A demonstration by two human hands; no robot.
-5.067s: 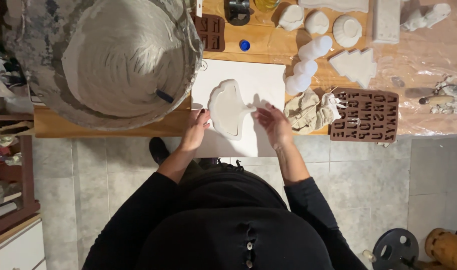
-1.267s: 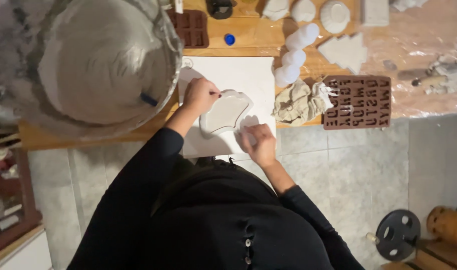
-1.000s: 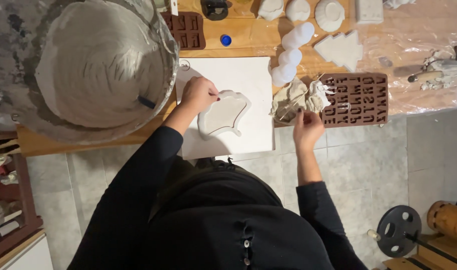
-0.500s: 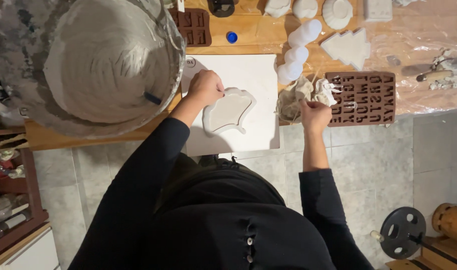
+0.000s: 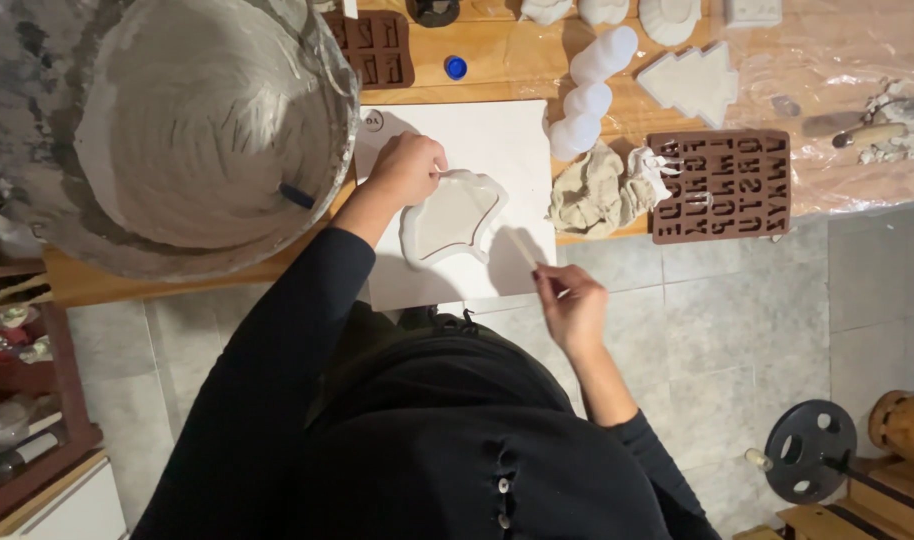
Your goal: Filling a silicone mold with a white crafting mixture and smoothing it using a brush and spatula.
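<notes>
2 hands: left hand (image 5: 409, 167) steadies mould (image 5: 450, 216); right hand (image 5: 572, 305), off rag (image 5: 589, 192), pinches stick (image 5: 522, 248).

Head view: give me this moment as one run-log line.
left hand: on edge of leaf-shaped white mould | right hand: holds thin stick, tip near mould | mould on white board

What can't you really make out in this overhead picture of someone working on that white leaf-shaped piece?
- Left hand: its fingertips curl over the white leaf-shaped piece, so the grip is hidden.
- Right hand: holds a thin stick, its tip too small to identify.
- Big grey bowl: cut off by the top edge.
- Crumpled cloth: what lies beneath is hidden.
</notes>
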